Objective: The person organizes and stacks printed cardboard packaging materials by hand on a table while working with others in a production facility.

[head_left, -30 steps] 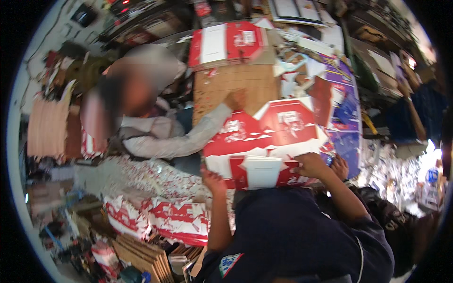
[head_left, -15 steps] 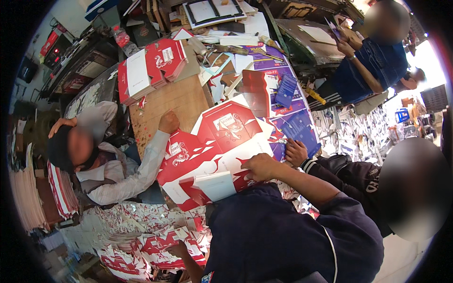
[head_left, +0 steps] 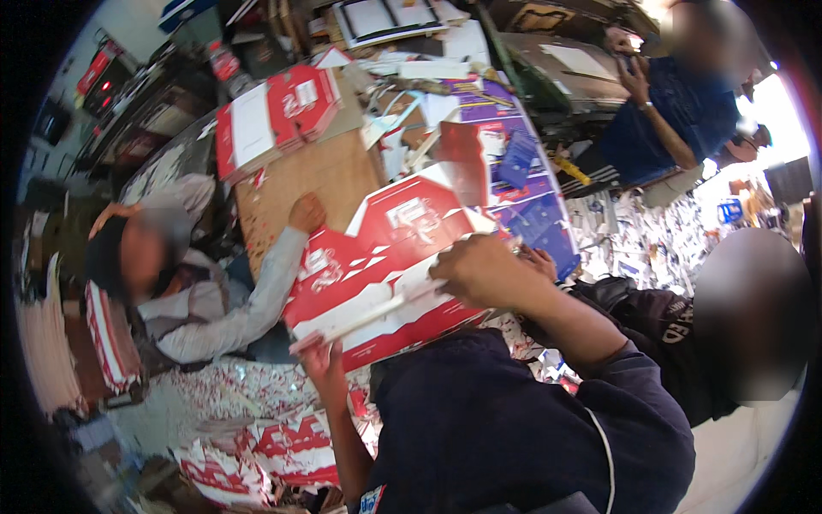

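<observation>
A: Holding what? Left hand [head_left: 318, 358] and right hand [head_left: 479, 272] have fingers clamped on the red-and-white carton sheet [head_left: 377, 261], at centre.
B: Changed? Sheet now tilted from before; co-worker's hand [head_left: 306, 212] at ten o'clock on the table [head_left: 291, 176].

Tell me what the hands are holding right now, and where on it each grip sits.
Both hold a flat red-and-white carton blank. The left hand grips its lower-left corner; the right hand grips its right edge.
</observation>
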### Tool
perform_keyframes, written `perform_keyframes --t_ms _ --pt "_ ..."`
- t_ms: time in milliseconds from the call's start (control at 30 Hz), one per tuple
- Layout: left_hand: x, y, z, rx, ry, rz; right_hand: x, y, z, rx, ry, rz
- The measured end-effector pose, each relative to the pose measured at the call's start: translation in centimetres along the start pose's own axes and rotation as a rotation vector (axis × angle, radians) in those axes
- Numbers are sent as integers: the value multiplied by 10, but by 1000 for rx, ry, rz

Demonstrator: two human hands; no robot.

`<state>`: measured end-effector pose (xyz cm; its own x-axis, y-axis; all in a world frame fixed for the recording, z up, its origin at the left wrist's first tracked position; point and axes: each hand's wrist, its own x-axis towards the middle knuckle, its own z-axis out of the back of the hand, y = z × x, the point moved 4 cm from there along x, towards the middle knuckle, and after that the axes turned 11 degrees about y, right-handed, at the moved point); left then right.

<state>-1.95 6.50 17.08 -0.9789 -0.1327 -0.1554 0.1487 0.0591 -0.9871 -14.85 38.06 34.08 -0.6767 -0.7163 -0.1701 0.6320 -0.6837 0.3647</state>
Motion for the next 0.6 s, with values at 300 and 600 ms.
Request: perform_keyframes --t_ms 300,600 --pt "64 -5 -18 170 95 -169 16 -47 5 67 -257 -122" --pt "48 8 -35 147 20 -158 -60 -155 -67 861 -436 -453"
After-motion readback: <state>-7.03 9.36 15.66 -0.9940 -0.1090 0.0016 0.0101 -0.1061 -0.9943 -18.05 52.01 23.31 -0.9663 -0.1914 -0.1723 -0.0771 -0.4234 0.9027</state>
